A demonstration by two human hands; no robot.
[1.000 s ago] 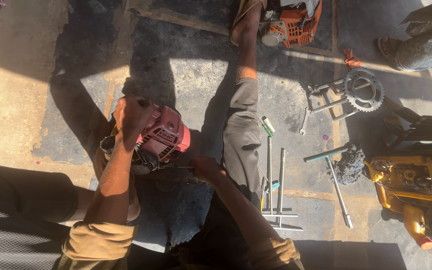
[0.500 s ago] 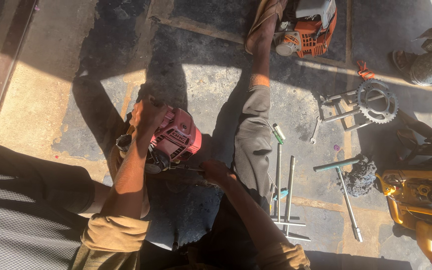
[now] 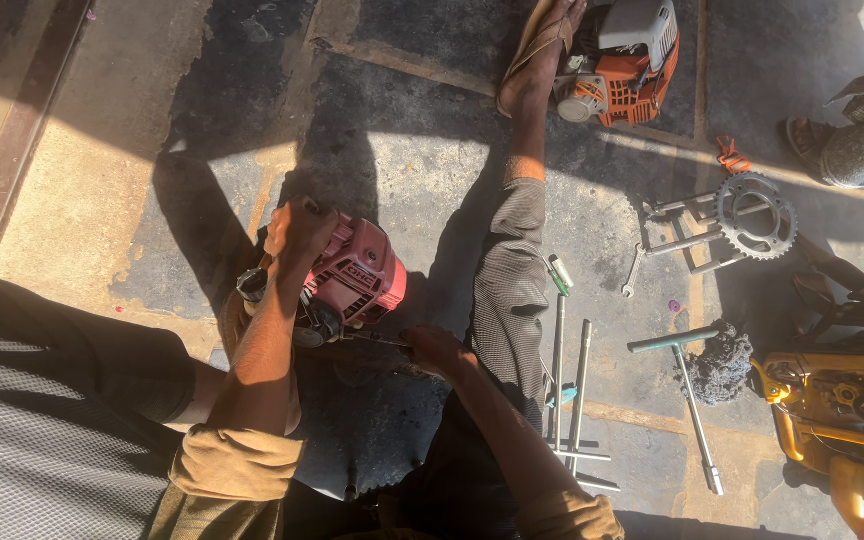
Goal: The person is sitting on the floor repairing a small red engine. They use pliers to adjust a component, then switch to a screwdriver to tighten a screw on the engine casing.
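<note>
1. Here, the concrete floor [image 3: 132, 130]: stained, half in sun, half in shadow; you sit on it with one leg stretched out.
2. Yellow machine [image 3: 842, 410]: at the right edge, partly out of view.
3. Orange and grey engine unit [image 3: 624, 60]: top of view, just beside your outstretched foot [image 3: 542, 55].
4. Small red engine [image 3: 357, 280]: on the floor between your legs, tilted, in front of your lap.
5. Toothed sprocket [image 3: 755, 215]: on a metal frame, right of your leg, well apart from the red engine.
6. Long T-handled wrenches [image 3: 570, 390]: lying side by side along your right leg; another T-handled wrench [image 3: 694, 400] lies further right.
7. Your left hand [image 3: 299, 232]: fingers closed over the top of the red engine, steadying it.
8. Your right hand [image 3: 439, 352]: fingers wrapped around a thin tool [image 3: 377, 340] whose tip meets the engine's lower side; the tool's kind cannot be told.
9. Green-tipped small tool [image 3: 558, 274]: resting on your trouser leg.
</note>
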